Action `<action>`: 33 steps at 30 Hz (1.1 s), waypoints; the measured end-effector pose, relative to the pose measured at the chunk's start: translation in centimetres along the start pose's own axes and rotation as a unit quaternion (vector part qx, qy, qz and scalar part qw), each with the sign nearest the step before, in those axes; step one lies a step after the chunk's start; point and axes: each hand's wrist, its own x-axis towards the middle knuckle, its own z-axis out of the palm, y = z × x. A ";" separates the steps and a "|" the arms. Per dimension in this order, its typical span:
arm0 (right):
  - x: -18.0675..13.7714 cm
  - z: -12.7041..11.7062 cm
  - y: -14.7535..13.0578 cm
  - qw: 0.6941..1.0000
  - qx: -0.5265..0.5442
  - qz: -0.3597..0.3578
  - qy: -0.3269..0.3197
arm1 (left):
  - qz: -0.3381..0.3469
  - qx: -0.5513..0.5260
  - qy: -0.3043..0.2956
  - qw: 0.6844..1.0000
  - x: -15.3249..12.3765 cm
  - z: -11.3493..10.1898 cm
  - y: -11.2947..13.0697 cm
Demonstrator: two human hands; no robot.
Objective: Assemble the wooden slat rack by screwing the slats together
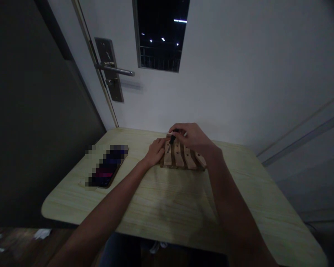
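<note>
My right hand [193,135] is closed around the black handle of a screwdriver [172,139], which leans so that its thin shaft points down to the leftmost slat. The wooden piece [179,165] below has several pale slats side by side on a darker base, with small dark dots along them that could be screws or holes. Against the left edge of this piece lies my left hand [155,152], fingers stretched out toward its back corner and thumb apart. Part of the wooden piece's far right is hidden behind my right hand and wrist.
Everything lies on a light wood-grain table [161,207] with rounded corners. A phone [110,170], partly pixelated, is to the left. Behind the table stands a white door with a metal handle [115,69] and a narrow dark window [163,37].
</note>
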 end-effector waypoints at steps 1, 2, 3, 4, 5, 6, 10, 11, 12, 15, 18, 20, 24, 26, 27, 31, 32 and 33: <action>0.0 0.0 0.0 1.000 -0.001 0.002 -0.001 | 0.002 -0.011 -0.009 1.000 0.0 -0.2 0.0; 0.0 0.0 -0.1 1.000 -0.001 0.006 -0.002 | 0.007 -0.026 -0.019 0.999 0.0 -0.4 -0.1; 0.0 -0.1 -0.1 1.000 -0.001 0.009 -0.003 | 0.013 -0.044 -0.030 0.999 0.1 -0.7 -0.2; 0.0 -0.1 -0.2 1.000 -0.001 0.013 -0.005 | 0.020 -0.064 -0.044 0.997 0.1 -1.0 -0.3; 0.0 -0.1 -0.2 1.000 -0.002 0.016 -0.005 | 0.024 -0.086 -0.055 0.994 0.1 -1.2 -0.4; 0.0 -0.1 -0.3 1.000 -0.004 0.017 -0.006 | 0.023 -0.109 -0.067 0.992 0.0 -1.4 -0.6; 0.0 -0.1 -0.3 1.000 -0.009 0.019 -0.004 | 0.009 -0.197 -0.103 0.975 -0.2 -1.8 -1.3; 0.1 -0.1 -0.3 1.000 -0.013 0.020 -0.004 | 0.008 -0.209 -0.107 0.972 -0.2 -1.8 -1.4; 0.1 -0.1 -0.2 1.000 -0.016 0.020 -0.003 | 0.007 -0.217 -0.109 0.970 -0.3 -1.8 -1.5; 0.1 0.0 0.0 1.000 -0.023 0.019 0.001 | -0.005 -0.226 -0.109 0.968 -0.2 -1.8 -1.4; 0.0 0.2 0.1 0.999 -0.026 0.021 0.015 | -0.019 -0.229 -0.111 0.967 -0.2 -1.8 -1.2; -0.1 0.3 0.1 0.999 -0.024 0.031 0.022 | -0.020 -0.240 -0.113 0.964 -0.2 -1.8 -1.1; -0.2 0.5 -0.1 0.999 -0.009 0.039 0.026 | -0.023 -0.274 -0.125 0.953 -0.2 -1.8 -1.1; -0.1 0.6 -0.4 0.999 -0.007 0.037 0.026 | -0.026 -0.292 -0.133 0.947 -0.1 -1.7 -1.2; -0.1 0.6 -0.5 0.999 -0.008 0.039 0.025 | -0.026 -0.300 -0.135 0.944 -0.1 -1.7 -1.3; 0.0 0.8 -0.8 0.999 -0.008 0.042 0.007 | -0.020 -0.298 -0.127 0.946 -0.1 -1.7 -1.4; 0.0 0.8 -0.8 0.999 -0.006 0.042 -0.001 | -0.019 -0.291 -0.122 0.949 -0.2 -1.7 -1.4; 0.0 0.9 -0.7 0.999 -0.004 0.042 -0.009 | -0.018 -0.282 -0.118 0.952 -0.2 -1.8 -1.3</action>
